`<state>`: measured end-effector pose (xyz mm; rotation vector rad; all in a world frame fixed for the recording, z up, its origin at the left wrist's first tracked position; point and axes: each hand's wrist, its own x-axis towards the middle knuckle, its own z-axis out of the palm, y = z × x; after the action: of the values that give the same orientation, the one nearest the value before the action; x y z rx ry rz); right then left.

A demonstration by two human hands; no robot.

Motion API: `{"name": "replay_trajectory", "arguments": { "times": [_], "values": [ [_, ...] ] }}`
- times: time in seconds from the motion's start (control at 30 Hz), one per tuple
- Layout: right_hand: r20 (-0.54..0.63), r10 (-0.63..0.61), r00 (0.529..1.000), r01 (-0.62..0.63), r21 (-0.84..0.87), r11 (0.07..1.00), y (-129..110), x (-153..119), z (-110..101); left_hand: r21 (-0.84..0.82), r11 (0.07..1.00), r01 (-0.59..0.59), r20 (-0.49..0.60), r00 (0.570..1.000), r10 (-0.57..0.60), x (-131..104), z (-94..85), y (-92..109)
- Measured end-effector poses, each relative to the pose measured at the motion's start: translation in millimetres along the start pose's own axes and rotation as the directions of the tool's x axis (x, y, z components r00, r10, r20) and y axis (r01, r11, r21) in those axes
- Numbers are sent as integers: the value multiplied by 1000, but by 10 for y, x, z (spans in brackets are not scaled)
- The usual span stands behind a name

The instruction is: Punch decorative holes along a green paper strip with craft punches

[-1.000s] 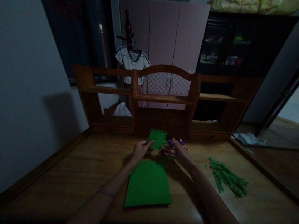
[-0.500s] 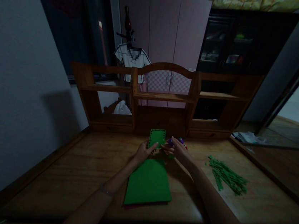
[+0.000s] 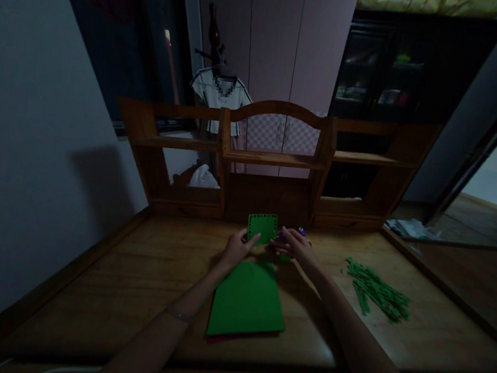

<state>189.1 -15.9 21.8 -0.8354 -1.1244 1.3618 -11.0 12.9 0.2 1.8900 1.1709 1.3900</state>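
Observation:
My left hand (image 3: 236,248) pinches a small green card (image 3: 263,229) by its left and lower side, the thumb lying on its face. Dark marks or cut-outs run along the card's borders. At the card's right edge is my right hand (image 3: 298,248), its fingers closed round a small purple object (image 3: 301,231) with a round white eye-like spot. Most of that object is hidden by the hand, and its kind is unclear. Below the hands lies a stack of larger green sheets (image 3: 248,300), with a reddish sheet showing at its bottom edge.
A heap of thin green strips (image 3: 378,290) lies on the wooden desk (image 3: 143,282) to the right. Small red and green bits sit by my right hand. A wooden shelf unit (image 3: 273,160) stands along the back edge, and a wall (image 3: 51,188) rises at left.
The green card has turned slightly in my left hand and now looks wider and shorter. My right hand has shifted a little at its right edge. The view has moved slightly.

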Motion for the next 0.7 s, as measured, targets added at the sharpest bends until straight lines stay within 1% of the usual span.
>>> {"name": "replay_trajectory", "arguments": {
  "times": [0.17, 0.27, 0.4, 0.53, 0.6, 0.7],
  "values": [
    [5, -9, 1000, 9, -18, 1000, -1, -3, -11, 9, 999, 37, -7, 999, -36, 5, 6, -37],
    [-3, -12, 1000, 12, -22, 1000, 3, 5, -20, 22, 999, 38, -6, 999, -38, 10, 14, -66],
    [-18, -15, 1000, 15, -11, 1000, -7, 7, -19, 78, 995, 56, -7, 998, -55, 15, 21, -100],
    [-13, -17, 1000, 17, -9, 1000, -19, 9, -19, 134, 984, 116, 55, 991, -125, 2, 31, -135],
    [-17, -4, 1000, 4, 7, 1000, -20, 20, -25, 111, 985, 131, 90, 986, -141, -10, 37, -142],
    [-49, 15, 999, -12, 59, 998, -19, 48, -40, 19, 992, 128, 143, 981, -129, -21, 42, -126]
  ]
}}
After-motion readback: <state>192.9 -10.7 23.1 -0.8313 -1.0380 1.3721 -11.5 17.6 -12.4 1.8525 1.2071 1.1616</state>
